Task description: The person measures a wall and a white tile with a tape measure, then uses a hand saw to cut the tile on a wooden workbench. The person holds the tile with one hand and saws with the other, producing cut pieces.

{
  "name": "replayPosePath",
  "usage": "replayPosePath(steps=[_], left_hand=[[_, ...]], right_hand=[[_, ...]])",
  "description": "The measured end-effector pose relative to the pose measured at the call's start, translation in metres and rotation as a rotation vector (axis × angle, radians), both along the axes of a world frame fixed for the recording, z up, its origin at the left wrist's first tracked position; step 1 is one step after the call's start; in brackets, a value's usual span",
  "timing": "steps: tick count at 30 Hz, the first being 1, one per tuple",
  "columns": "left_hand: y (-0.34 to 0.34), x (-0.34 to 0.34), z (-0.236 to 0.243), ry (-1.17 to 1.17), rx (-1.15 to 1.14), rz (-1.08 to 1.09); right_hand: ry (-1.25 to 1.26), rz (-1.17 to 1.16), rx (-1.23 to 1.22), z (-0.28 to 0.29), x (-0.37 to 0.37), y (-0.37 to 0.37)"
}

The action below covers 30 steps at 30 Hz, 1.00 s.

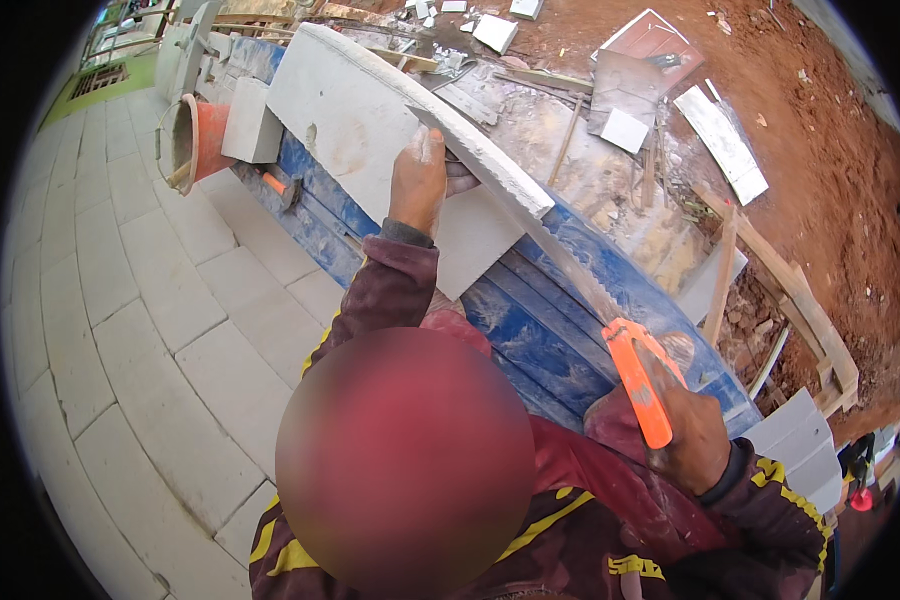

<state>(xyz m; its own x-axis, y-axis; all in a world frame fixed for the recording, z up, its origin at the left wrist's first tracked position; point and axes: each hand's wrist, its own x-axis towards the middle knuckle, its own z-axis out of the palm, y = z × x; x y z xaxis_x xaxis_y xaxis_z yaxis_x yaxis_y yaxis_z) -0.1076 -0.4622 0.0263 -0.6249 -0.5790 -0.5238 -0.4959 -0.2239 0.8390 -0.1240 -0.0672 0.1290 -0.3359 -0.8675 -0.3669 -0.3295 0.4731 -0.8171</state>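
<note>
A white block board lies across a dusty blue work surface. My left hand grips the board near its right edge, thumb up and fingers curled at the saw's side. My right hand holds the orange handle of a hand saw. The saw's dusty blade runs diagonally from the handle up along the board's right edge, touching it near my left fingers. A large blurred red shape covers the lower middle of the view.
A white block, orange bucket and orange-handled tool sit at the upper left. Pale paving runs along the left. Offcuts, wooden planks and red soil lie beyond the work surface.
</note>
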Motion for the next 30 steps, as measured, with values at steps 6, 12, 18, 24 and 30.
replayPosePath(steps=[6,12,18,24,30], left_hand=[[0.017,0.006,0.003,0.007,0.073,-0.042],[0.027,0.015,0.003,0.012,0.134,-0.079],[0.070,0.013,0.005,-0.164,0.306,-0.146],[0.078,0.029,0.032,-0.013,-0.011,-0.248],[0.018,0.050,0.015,0.014,-0.355,-0.227]], right_hand=[[0.009,0.029,0.038,0.013,-0.002,0.017],[-0.082,-0.072,0.074,0.027,0.004,0.031],[-0.088,-0.020,0.194,0.046,0.010,0.067],[0.122,-0.225,0.270,0.082,-0.015,0.093],[0.164,-0.334,-0.074,0.059,-0.047,0.063]])
